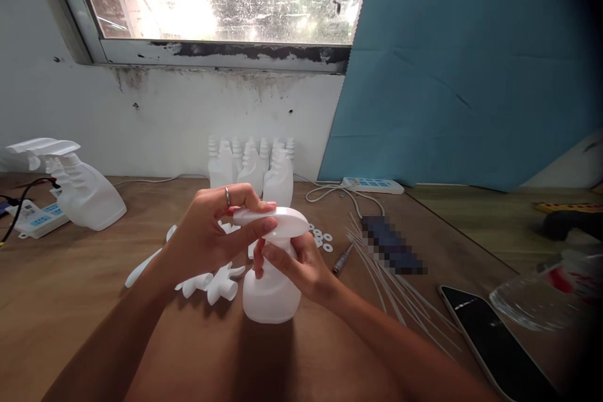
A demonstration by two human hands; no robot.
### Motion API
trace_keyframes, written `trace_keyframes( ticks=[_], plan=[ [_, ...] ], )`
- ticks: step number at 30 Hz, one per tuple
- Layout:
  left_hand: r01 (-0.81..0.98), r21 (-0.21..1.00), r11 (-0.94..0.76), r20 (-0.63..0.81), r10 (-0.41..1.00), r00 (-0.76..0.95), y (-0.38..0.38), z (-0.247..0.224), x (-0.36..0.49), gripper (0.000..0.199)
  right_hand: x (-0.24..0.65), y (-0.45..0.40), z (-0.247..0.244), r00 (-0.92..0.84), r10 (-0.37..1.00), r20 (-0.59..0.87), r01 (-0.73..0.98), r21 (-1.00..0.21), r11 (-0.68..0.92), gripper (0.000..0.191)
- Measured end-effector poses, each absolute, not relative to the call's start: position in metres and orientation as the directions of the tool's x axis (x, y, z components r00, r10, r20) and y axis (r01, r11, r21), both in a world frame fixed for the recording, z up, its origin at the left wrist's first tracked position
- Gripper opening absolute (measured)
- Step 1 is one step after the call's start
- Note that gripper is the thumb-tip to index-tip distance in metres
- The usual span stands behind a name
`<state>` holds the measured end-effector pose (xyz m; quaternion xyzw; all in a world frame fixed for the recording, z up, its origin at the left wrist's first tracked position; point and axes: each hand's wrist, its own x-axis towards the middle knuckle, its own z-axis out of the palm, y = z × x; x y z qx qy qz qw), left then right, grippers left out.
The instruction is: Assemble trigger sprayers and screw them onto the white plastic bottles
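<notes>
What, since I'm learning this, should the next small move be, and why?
Perhaps gently twist the spray head to test its fit: the left hand grips it atop the bottle, the right hand holds the bottle just below, and the fit isn't clear.

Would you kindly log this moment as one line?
left hand: gripping spray head | right hand: holding bottle | bottle pose: upright | right side: phone

Black phone (498, 347) near a clear bottle (537, 299)
</notes>
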<state>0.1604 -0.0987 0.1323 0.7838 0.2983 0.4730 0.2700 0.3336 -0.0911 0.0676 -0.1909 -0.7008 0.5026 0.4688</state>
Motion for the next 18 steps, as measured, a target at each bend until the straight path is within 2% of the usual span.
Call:
trace_keyframes(
  ticks=[2,7,13,18],
  plan=[
    [0.225,0.695,-0.683,0.587,0.720,0.371,-0.0987,0.1325,0.1603,0.018,0.3330,-0.0906,0.0666,-0.479,0.757,0.444,-0.187,-0.895,0.406,0.034],
    [0.262,0.658,-0.706,0.604,0.703,0.375,-0.0994,0.1325,0.1594,0.020,0.3369,-0.0868,0.0607,-0.557,0.676,0.482,-0.347,-0.875,0.337,0.041],
    [0.252,0.660,-0.708,0.602,0.698,0.388,-0.0989,0.1317,0.1595,0.019,0.3354,-0.0906,0.0690,-0.513,0.742,0.431,-0.172,-0.899,0.403,0.038],
    [0.254,0.643,-0.723,0.617,0.685,0.388,-0.1008,0.1326,0.1605,0.022,0.3375,-0.0894,0.0646,-0.559,0.668,0.492,-0.302,-0.871,0.388,0.041]
  ],
)
